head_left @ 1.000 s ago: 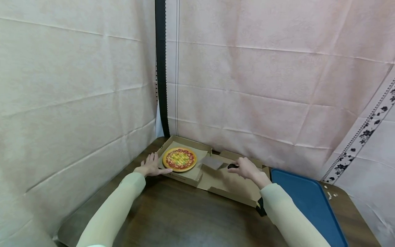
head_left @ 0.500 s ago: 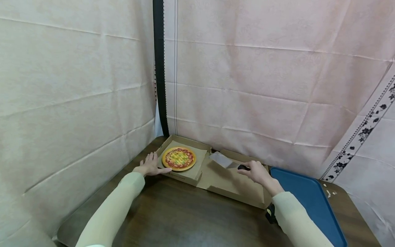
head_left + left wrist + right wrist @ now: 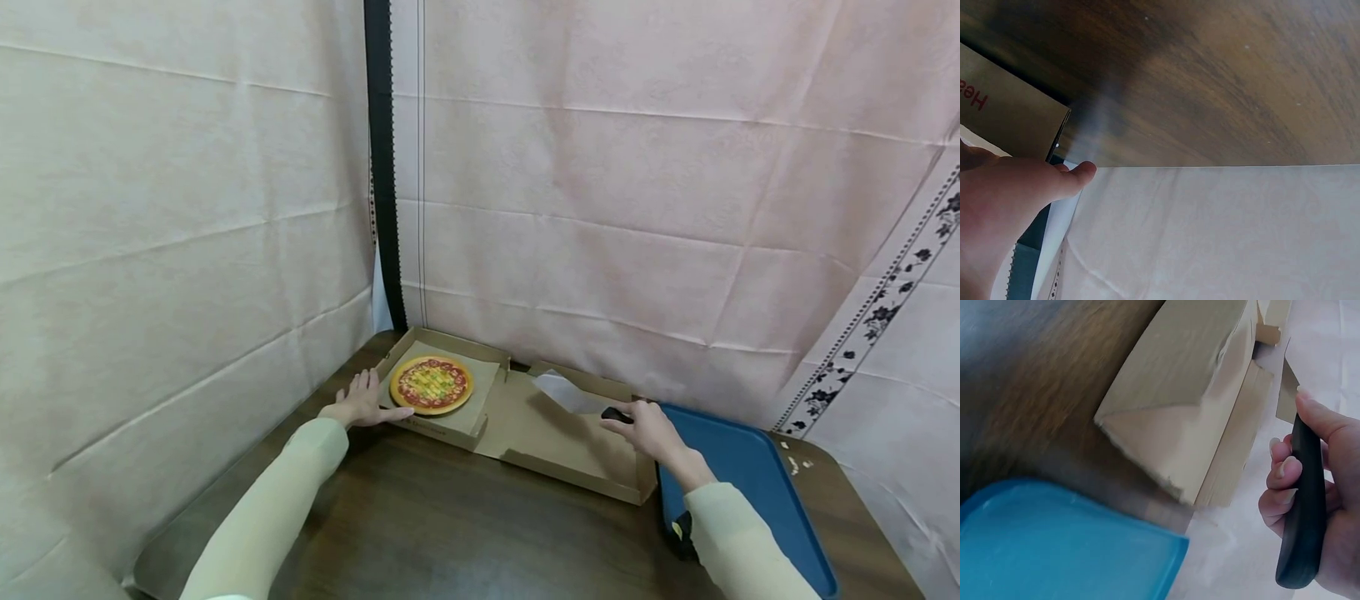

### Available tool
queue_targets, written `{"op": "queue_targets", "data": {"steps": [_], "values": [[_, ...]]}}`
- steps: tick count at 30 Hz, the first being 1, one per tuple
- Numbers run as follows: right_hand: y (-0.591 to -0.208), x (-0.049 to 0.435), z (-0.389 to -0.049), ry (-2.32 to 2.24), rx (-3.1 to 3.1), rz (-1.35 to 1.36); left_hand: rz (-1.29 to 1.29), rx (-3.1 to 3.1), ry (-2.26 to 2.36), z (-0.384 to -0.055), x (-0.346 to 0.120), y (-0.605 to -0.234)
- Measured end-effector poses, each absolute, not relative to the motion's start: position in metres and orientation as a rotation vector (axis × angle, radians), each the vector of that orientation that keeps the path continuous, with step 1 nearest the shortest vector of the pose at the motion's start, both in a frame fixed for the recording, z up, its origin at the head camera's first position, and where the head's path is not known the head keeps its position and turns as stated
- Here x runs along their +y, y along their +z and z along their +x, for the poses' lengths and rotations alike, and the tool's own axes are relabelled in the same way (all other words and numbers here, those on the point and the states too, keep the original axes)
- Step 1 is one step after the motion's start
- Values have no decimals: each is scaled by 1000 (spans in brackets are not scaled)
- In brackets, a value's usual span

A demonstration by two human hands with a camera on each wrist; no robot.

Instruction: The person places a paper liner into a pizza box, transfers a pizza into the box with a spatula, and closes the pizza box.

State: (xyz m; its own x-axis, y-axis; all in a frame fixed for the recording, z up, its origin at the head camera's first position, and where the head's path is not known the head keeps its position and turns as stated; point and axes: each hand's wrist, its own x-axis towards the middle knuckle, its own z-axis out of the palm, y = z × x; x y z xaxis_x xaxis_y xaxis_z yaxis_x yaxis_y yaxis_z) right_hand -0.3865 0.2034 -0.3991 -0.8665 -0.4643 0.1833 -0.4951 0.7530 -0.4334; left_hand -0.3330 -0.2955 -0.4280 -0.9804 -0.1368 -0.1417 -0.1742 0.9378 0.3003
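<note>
In the head view my right hand point(image 3: 654, 432) grips the black handle point(image 3: 1307, 506) of a spatula, its wide flat metal blade point(image 3: 564, 392) above the right half of an opened cardboard pizza box point(image 3: 525, 429). The right wrist view shows fingers curled round that handle, the thumb along its top. A whole pizza point(image 3: 431, 386) with red and yellow-green topping lies on paper point(image 3: 483, 377) in the box's left half. My left hand point(image 3: 362, 403), fingers spread, is at the box's front left corner; whether it presses there I cannot tell. Its thumb shows in the left wrist view.
A blue tray point(image 3: 738, 471) lies to the right of the box, on the dark wooden table point(image 3: 450, 525). Small pale scraps point(image 3: 797, 463) are near the table's right edge. Cloth curtains point(image 3: 600, 208) hang close behind and to the left.
My right hand has moved to the right with the spatula, its blade drawing away from the pizza over the box's right half. The left hand stays at the box corner.
</note>
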Motion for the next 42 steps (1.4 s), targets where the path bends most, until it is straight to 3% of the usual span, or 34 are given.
{"op": "queue_targets", "data": {"steps": [42], "values": [[-405,302,-368,625,-2884,442,-223,2968,525,-336,-298,-430]]}}
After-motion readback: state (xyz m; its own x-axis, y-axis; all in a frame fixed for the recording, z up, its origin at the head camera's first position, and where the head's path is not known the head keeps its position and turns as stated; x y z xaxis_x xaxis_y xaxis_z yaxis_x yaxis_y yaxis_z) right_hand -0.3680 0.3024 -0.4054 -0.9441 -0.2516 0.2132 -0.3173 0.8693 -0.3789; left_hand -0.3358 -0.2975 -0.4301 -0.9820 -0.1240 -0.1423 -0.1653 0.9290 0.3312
